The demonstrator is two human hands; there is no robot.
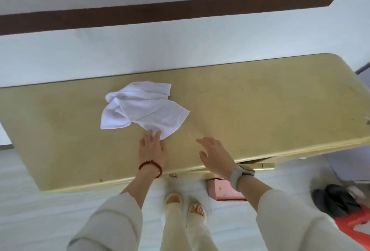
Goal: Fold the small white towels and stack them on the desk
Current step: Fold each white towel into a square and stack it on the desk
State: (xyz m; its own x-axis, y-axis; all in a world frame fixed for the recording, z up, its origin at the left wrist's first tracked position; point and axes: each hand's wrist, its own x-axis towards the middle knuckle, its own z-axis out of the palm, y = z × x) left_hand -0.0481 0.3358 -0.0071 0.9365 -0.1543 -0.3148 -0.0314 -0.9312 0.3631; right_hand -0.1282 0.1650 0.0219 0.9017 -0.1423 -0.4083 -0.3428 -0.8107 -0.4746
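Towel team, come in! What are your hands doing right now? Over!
Left hand pinching the white towel's near corner. Right hand open over the desk. Towel crumpled, unfolded. Nothing in the way.

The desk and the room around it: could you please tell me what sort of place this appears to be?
Probably a home or guest room: a plain yellowish desk against a white wall, one crumpled white towel, and shoes on the floor.

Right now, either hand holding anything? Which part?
Left hand fingers pinch the white towel at its near corner on the desk. Right hand holds nothing.
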